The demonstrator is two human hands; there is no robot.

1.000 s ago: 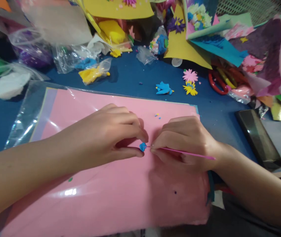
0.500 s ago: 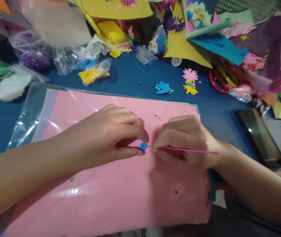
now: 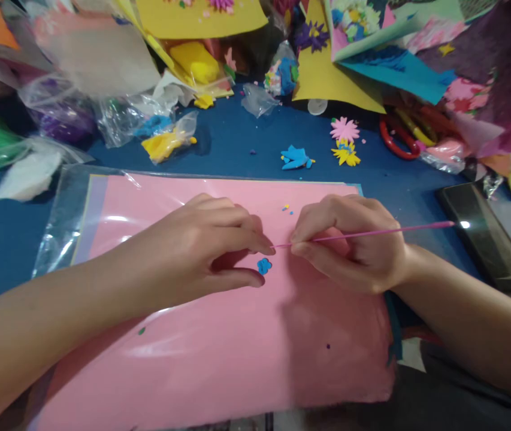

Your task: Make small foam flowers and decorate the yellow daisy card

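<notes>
A small blue clay flower (image 3: 264, 266) lies on the pink sheet (image 3: 219, 347), between the parted thumb and index finger of my left hand (image 3: 210, 239). That hand is open and rests on the sheet; its thumb tip is very close to the flower, and I cannot tell if they touch. My right hand (image 3: 349, 245) pinches a thin pink stick (image 3: 385, 232) near its left end. The fine tip points left and sits beside my left index fingertip, apart from the flower. The stick's thicker end sticks out to the right, past my wrist.
Clay bits (image 3: 286, 207) dot the sheet. Behind it on the blue table lie a blue clay piece (image 3: 296, 157), pink (image 3: 344, 129) and yellow (image 3: 345, 154) flowers, and bagged clay (image 3: 169, 140). Red-handled scissors (image 3: 394, 140) and a dark phone (image 3: 484, 233) are at the right.
The stick's tip has come away from the blue flower, and my right hand has shifted up and right with it. My left thumb and index finger have parted, leaving the flower on the sheet.
</notes>
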